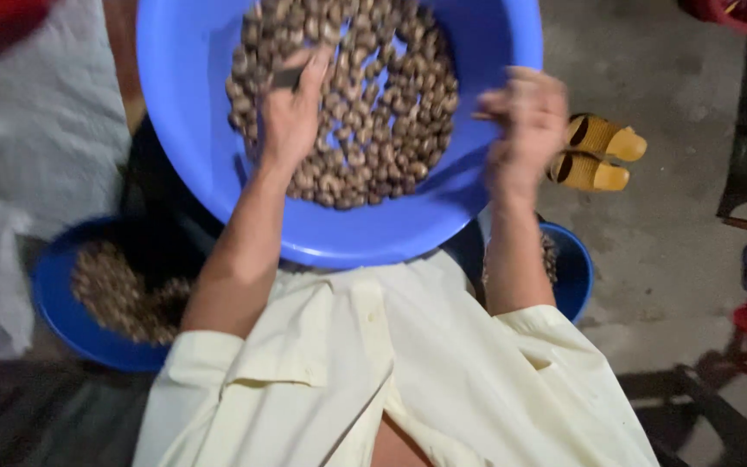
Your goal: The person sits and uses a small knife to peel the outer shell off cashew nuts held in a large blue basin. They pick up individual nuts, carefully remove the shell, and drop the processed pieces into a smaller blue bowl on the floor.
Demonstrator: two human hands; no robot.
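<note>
A: Where was the left hand (pixel 291 108) at this moment?

B: It lay inside the big blue basin (pixel 183 104), on top of the brown nuts (pixel 373 112). The fingers were curled closed around a small dark tool (pixel 287 79). Only a short grey part of it showed between the thumb and the forefinger, at the upper left of the hand.

A: Which way did this tool point?

B: The visible piece lay almost level in the picture, with its long axis running left to right, across the fingers. Which end was the tip, I could not tell, because the hand covered the rest.

A: And the right hand (pixel 520 121)?

B: It was over the right rim of the basin, above the edge of the nut heap. It was blurred. The fingers seemed bent together, but if they held a nut or not, I could not tell.

A: Where did the basin sit?

B: In front of the person, close to the pale yellow shirt (pixel 391 372), and both forearms reached over its near rim. The nuts filled its middle and far part.

A: What else was around?

B: A dark blue bowl (pixel 62 320) with nuts stood lower left, and another blue bowl (pixel 574 272) was at the right, half hidden by the right arm. A pair of yellow sandals (pixel 598 151) lay on the concrete floor (pixel 676 242), to the right of the basin.
</note>
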